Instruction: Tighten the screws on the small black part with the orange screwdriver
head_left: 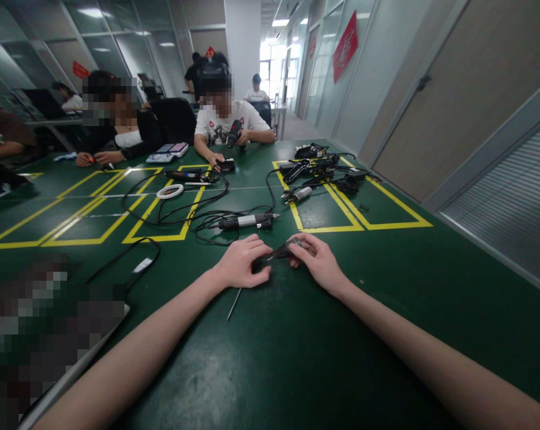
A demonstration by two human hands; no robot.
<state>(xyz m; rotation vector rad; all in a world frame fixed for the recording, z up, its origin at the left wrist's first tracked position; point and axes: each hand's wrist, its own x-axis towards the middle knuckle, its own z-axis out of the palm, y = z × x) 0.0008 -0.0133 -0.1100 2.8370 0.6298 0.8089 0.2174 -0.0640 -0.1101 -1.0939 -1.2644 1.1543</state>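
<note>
My right hand (313, 257) is closed around a small dark tool with a tapered, pointed end (282, 249) aimed left; its exact kind does not show. Facing that tip, my left hand (247, 263) hovers over or rests on the table, thumb and fingers apart and apparently holding nothing. A thin metal rod (234, 304) lies on the green tabletop just below my left hand, its upper end hidden by the hand. Beyond both hands lies a grey and black pen-shaped electric tool (245, 221) with a coiled black cable.
Tangled black cables and tools (312, 170) lie at the back right, near a silver-bodied tool (299, 194). A white ring (169, 191) sits among cables at the left. Yellow tape (399, 226) marks rectangles on the table (341, 358). Across it, a person (234, 122) holds a drill (235, 134).
</note>
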